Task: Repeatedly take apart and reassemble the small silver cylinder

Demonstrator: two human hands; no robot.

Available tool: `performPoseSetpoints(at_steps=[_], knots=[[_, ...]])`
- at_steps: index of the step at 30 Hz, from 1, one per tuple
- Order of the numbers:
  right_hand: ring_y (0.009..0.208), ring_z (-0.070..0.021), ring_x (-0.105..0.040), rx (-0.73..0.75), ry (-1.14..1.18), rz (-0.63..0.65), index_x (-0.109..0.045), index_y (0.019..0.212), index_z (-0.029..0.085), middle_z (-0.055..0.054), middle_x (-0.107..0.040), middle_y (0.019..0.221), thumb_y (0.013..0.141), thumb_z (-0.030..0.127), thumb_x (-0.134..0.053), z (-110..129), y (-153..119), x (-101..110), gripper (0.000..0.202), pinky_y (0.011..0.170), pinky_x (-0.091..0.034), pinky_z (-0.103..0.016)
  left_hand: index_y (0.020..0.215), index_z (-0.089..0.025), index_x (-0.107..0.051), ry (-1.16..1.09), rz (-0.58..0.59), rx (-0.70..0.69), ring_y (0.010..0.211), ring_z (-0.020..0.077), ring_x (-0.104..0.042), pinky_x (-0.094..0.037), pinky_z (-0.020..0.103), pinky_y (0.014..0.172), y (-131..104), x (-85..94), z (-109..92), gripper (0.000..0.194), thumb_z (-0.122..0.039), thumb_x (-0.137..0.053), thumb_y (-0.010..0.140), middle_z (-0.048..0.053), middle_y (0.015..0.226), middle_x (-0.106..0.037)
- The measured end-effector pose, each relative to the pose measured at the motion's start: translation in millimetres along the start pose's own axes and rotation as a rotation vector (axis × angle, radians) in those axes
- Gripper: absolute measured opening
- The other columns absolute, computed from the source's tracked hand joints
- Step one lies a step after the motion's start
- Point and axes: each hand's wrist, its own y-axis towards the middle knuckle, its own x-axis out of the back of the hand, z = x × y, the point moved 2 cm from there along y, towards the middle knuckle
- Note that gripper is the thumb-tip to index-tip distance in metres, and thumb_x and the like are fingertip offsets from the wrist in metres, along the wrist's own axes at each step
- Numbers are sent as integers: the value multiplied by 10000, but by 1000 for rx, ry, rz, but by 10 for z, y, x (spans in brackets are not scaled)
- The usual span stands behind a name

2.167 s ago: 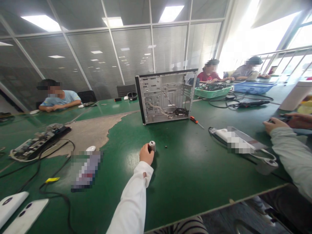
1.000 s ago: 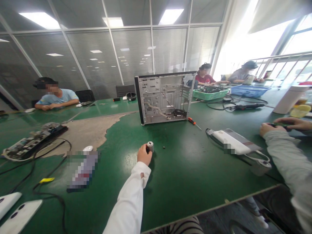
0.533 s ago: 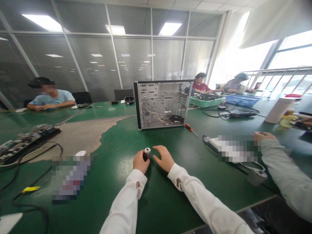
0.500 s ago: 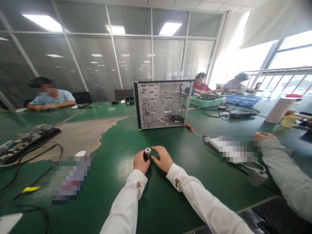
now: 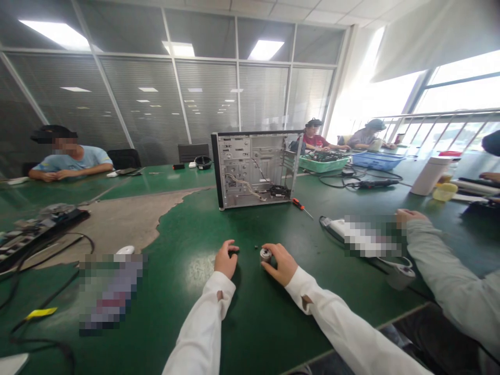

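My right hand (image 5: 282,263) has its thumb and fingers closed round a small grey metal cylinder (image 5: 266,257) with a dark opening in its top. The cylinder is upright, on or just above the green table. Nothing is in my left hand (image 5: 225,259), whose fingers are apart, a short way left of the cylinder. A tiny dark piece (image 5: 255,247) lies on the table between the hands; its kind is too small to make out. Beyond both hands stands an open computer case (image 5: 258,169), its inside facing me with loose cables at the bottom.
A screwdriver (image 5: 302,207) lies by the case's right corner. At right are a power strip (image 5: 351,234), another grey cylinder (image 5: 401,276) and a co-worker's sleeve (image 5: 441,260). Cables and a circuit board (image 5: 39,234) lie at left. A green basket (image 5: 324,164) stands farther back.
The grey cylinder has gone from my left hand to my right hand and moved right. My left hand has opened. The tiny dark piece now shows on the table.
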Motion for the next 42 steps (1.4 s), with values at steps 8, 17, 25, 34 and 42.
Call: performPoseSetpoints(at_steps=[8, 17, 25, 34, 42], knots=[[863, -266, -491, -503, -643, 66, -463, 969, 187, -87, -584, 867, 683, 387, -459, -1029, -605, 1054, 349, 658, -360, -382, 987, -206, -456, 60, -3, 6, 842, 130, -550, -376, 281, 810, 15, -20, -25, 378, -67, -452, 635, -2, 840, -631], [1008, -307, -381, -486, -886, -24, -473, 1035, 163, -147, -465, 1086, 724, 301, -446, -839, -460, 1207, 341, 757, -308, -461, 978, -190, -460, 72, -15, -15, 825, 128, -549, -377, 277, 802, 26, -26, 1, 356, -85, -446, 638, 5, 824, -627], [1017, -213, -394, 74, -386, 208, -340, 1205, 250, -83, -417, 1176, 744, 232, -441, -84, 170, -168, 472, 773, -380, -330, 972, -186, -461, 71, -13, -31, 813, 127, -554, -379, 282, 803, 32, -23, 14, 349, -82, -443, 640, 10, 822, -628], [805, -126, -475, 191, -338, 213, -587, 816, 189, -46, -573, 839, 781, 81, -332, -192, 247, -351, 279, 704, -393, -215, 977, -196, -459, 94, -8, -28, 817, 129, -550, -382, 282, 794, 44, -32, 14, 349, -94, -452, 644, 0, 826, -628], [725, -149, -517, -328, -569, -109, -533, 828, 172, -41, -581, 776, 726, 214, -410, -898, -277, 900, 165, 651, -377, -244, 969, -202, -466, 119, -15, -19, 825, 129, -549, -380, 276, 796, 39, -27, -15, 345, -92, -449, 643, -4, 833, -628]])
